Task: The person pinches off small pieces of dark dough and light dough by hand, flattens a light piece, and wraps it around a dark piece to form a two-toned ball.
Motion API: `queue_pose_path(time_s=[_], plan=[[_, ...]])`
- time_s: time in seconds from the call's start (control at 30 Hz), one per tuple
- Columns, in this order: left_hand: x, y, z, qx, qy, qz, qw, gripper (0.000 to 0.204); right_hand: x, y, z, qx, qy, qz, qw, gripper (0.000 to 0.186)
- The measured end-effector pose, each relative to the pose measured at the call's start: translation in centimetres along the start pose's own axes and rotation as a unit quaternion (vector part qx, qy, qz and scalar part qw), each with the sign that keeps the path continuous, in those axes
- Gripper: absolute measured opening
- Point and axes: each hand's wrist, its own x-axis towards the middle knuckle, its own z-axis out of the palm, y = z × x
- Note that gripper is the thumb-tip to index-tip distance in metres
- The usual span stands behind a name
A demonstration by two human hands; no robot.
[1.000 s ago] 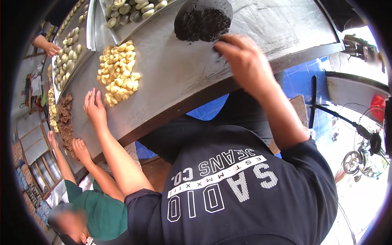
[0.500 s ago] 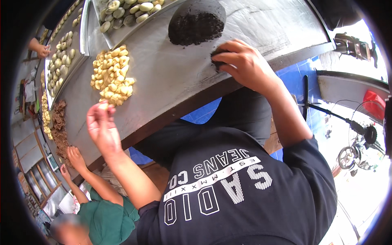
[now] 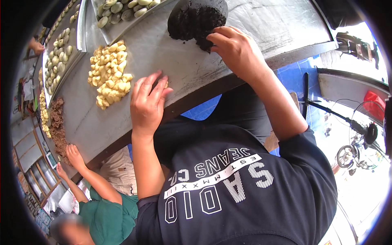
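My left hand (image 3: 148,104) hovers over the near edge of the metal table, fingers curled round a small yellow dough piece (image 3: 166,85) that shows only in part. Left of it lies a heap of yellow dough pieces (image 3: 109,73). My right hand (image 3: 239,51) is at the near side of a big dark mound of black, crumbly paste (image 3: 196,20). Its thumb and fingers close on a clump of the paste (image 3: 203,42), partly hidden behind the fingertips.
Trays (image 3: 109,41) of greenish rounded pieces stand at the far left. Brown paste (image 3: 57,122) lies along the left of the table (image 3: 261,41), near a co-worker in a green shirt (image 3: 108,212). Another person's hand (image 3: 36,46) shows beyond. A black stand (image 3: 330,112) is at right.
My left hand has moved right, away from the yellow heap, with the dough piece. My right hand has moved up and slightly left to the black mound.
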Motion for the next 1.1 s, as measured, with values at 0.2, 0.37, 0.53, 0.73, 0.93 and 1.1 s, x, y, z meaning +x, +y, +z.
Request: queue_pose_path(time_s=[0.2,0.37,0.53,0.73,0.93,1.1], plan=[[0.6,-1.3,1.5,-0.249,0.059,-0.24,0.936,0.019,0.7,-0.8,0.5,0.002,-0.045,-0.092,0.995,0.028],[1.3,-0.3,1.6,-0.485,0.079,-0.335,0.804,0.026,1.0,-2.0,0.4,0.012,-0.123,-0.031,0.992,0.03],[0.0,0.6,0.8,-0.443,0.046,-0.337,0.829,0.03,-0.8,-2.3,-1.0,0.075,-0.033,0.067,0.994,0.023],[-1.3,-0.8,0.9,-0.501,0.075,-0.308,0.805,0.026,0.6,-1.0,0.5,-0.015,-0.09,-0.032,0.995,0.029],[-1.5,0.4,-0.7,-0.356,0.011,-0.284,0.89,0.029,-0.3,-2.0,-1.3,0.046,-0.098,0.015,0.994,0.027],[-2.5,-0.7,0.2,-0.007,0.02,-0.076,0.997,0.037,-2.0,-3.1,-0.3,0.029,-0.068,-0.004,0.997,0.03]])
